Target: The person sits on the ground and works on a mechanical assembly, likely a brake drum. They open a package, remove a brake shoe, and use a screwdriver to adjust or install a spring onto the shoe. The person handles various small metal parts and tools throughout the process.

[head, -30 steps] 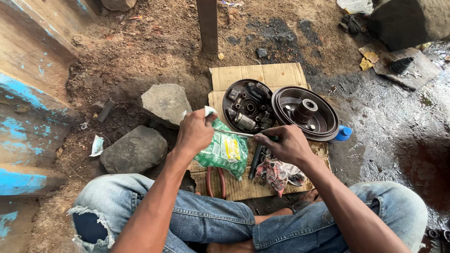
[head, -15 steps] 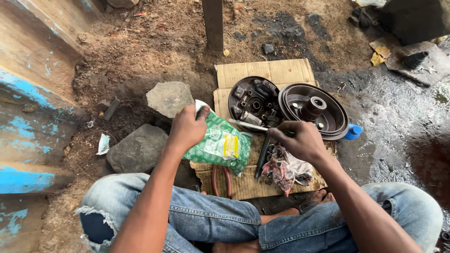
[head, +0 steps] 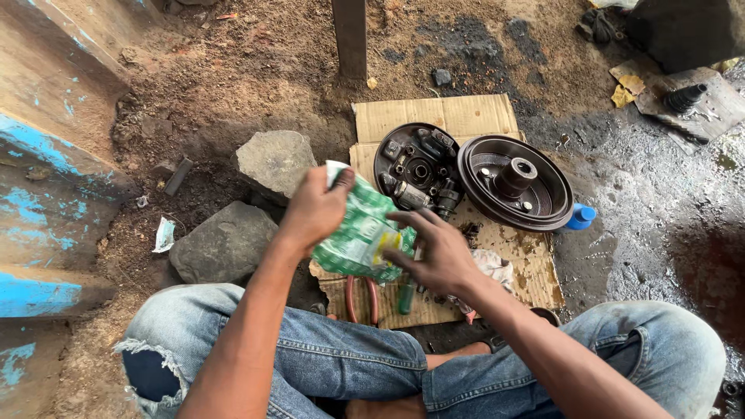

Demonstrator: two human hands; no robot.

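Observation:
My left hand [head: 314, 209] pinches the top corner of a green and white plastic packet [head: 358, 233] and holds it up over the cardboard sheet [head: 434, 116]. Spread fingers of my right hand [head: 438, 252] touch the packet's right lower edge. Just beyond the hands lie a black brake plate with springs and shoes [head: 415, 167] and a dark brake drum [head: 516, 182], side by side. A green-handled screwdriver [head: 405, 295] and red-handled pliers [head: 361, 299] lie on the cardboard under the hands. A dirty rag [head: 495, 265] sits beside my right wrist.
Two grey rocks [head: 275, 159] [head: 225, 240] sit left of the cardboard on bare dirt. A blue cap [head: 580, 217] lies by the drum. A post [head: 351, 35] stands at the back. The ground to the right is wet and oily, with a black rubber boot [head: 683, 97].
My left hand has lifted the packet and tilted it toward the right hand. My right hand no longer holds the thin tool and has moved left onto the packet.

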